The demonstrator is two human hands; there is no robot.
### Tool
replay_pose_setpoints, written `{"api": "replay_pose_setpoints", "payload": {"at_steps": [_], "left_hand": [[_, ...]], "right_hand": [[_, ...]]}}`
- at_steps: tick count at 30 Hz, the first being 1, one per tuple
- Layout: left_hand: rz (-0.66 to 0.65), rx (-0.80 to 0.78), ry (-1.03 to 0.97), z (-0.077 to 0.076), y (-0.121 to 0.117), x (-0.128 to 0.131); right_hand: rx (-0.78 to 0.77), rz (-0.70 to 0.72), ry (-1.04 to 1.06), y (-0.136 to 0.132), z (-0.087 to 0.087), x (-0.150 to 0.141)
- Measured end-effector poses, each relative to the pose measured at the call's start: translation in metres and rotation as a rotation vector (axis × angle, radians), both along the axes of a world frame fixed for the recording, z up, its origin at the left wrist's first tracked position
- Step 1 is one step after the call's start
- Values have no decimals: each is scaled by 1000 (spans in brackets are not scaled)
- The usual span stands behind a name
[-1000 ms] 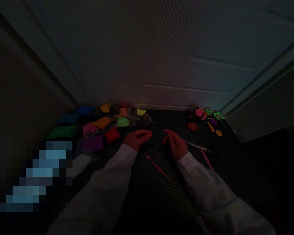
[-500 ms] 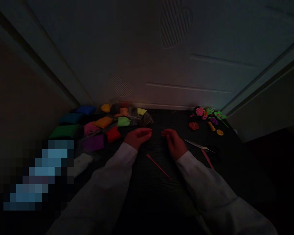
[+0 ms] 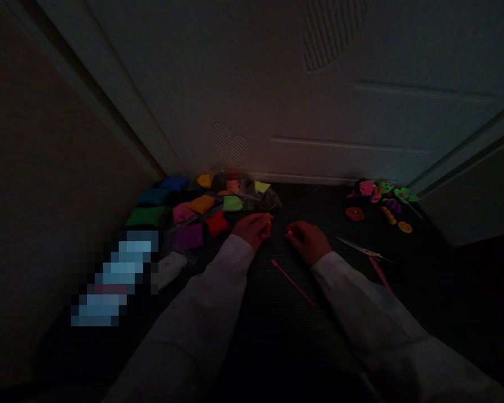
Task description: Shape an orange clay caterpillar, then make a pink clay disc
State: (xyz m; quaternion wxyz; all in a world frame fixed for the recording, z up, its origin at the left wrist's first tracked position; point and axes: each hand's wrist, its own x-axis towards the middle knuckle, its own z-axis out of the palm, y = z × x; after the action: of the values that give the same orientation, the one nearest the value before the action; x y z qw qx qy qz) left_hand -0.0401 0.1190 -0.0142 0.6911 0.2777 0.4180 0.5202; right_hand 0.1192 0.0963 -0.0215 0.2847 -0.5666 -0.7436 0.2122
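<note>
In the dim head view, my left hand (image 3: 253, 230) is closed, its fingertips pinched together. A tiny pale spot shows at those fingertips, too small to name. A short gap to the right, my right hand (image 3: 309, 242) has its fingers curled in to the thumb; what it holds, if anything, I cannot make out. Below and between them a thin pink modelling tool (image 3: 293, 282) lies slantwise on the dark tabletop (image 3: 269, 336). Scissors (image 3: 361, 248) rest to the right of my right hand, by a second pink tool (image 3: 379, 273). A red packet (image 3: 217, 224) is nearest my left hand.
Several coloured clay packets, among them a purple one (image 3: 187, 235) and a green one (image 3: 148, 216), spread at left. A blurred bright screen (image 3: 121, 274) is in front of them. Small clay flowers (image 3: 366, 188) and a red clay piece (image 3: 355, 214) sit at right. A pale panel (image 3: 252, 84) stands behind.
The view has shifted, so everything appears farther right. My left fingers have drawn into a pinch, and my right fingers have curled inward. The objects on the table lie as before.
</note>
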Motion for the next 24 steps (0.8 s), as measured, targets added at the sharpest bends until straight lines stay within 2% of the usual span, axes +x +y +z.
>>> {"api": "replay_pose_setpoints", "payload": {"at_steps": [4, 10, 19, 24], "left_hand": [[-16, -27, -48, 0, 1, -3], [-18, -35, -115, 0, 2, -3], [-61, -75, -60, 3, -2, -3], [-44, -42, -60, 2, -2, -2]], "right_hand": [[35, 37, -4, 6, -2, -1], [46, 45, 39, 1, -1, 3], [74, -74, 125, -6, 5, 4], [97, -85, 144, -8, 6, 4]]}}
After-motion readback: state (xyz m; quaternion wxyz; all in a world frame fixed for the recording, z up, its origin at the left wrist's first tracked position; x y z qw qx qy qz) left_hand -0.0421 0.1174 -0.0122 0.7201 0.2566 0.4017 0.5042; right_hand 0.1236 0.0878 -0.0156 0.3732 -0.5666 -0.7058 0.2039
